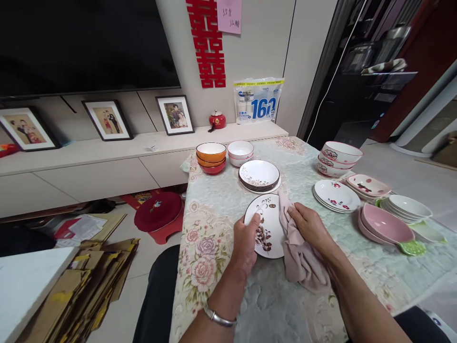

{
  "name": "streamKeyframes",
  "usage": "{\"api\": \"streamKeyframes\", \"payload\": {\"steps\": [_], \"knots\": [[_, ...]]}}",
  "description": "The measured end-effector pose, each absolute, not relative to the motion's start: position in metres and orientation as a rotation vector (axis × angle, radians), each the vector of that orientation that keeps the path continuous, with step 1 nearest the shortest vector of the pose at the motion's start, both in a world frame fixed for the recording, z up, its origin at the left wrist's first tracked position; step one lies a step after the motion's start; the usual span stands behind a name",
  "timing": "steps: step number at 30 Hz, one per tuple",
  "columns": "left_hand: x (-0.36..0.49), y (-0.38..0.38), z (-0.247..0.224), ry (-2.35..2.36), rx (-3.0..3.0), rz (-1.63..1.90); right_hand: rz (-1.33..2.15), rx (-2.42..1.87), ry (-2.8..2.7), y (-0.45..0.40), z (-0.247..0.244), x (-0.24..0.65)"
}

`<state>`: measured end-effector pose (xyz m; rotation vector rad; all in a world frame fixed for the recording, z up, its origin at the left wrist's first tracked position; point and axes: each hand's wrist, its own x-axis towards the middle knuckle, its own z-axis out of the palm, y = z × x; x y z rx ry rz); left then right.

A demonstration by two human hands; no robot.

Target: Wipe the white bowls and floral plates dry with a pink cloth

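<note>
My left hand (246,238) grips the left edge of a white plate (266,226) with brown flowers and a dark rim, thumb on its face. The plate is held above the table, tilted toward me. My right hand (309,224) is closed on a pinkish cloth (294,247), which lies against the plate's right edge and hangs below it. The fingers behind the plate and cloth are hidden. Just beyond stands a stack of similar brown-flowered plates (259,174).
Orange and red bowls (210,155) and pink-rimmed bowls (240,151) stand at the table's far left. On the right are flower-patterned bowls (339,157), red-flowered plates (336,196), pink bowls (385,224) and small white dishes (407,207). A red stool (159,216) is left of the floral-covered table (203,247).
</note>
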<state>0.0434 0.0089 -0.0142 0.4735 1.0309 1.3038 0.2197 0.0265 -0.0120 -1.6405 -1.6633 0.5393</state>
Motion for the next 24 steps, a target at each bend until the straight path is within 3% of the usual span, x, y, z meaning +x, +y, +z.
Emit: {"api": "streamKeyframes", "payload": {"steps": [7,16,24], "knots": [[0.0469,0.0068,-0.0103,0.988,0.325,1.376,0.917,-1.538,-1.6,0.0268,-0.0181,0.2261],[0.041,0.0066,-0.0079,0.782,0.488,1.019,0.382,-1.638,-1.595,0.0249,-0.0148,0.2262],[0.0465,0.005,-0.0116,0.864,0.494,1.168,0.458,-1.574,-1.624,0.0252,-0.0115,0.2218]]}}
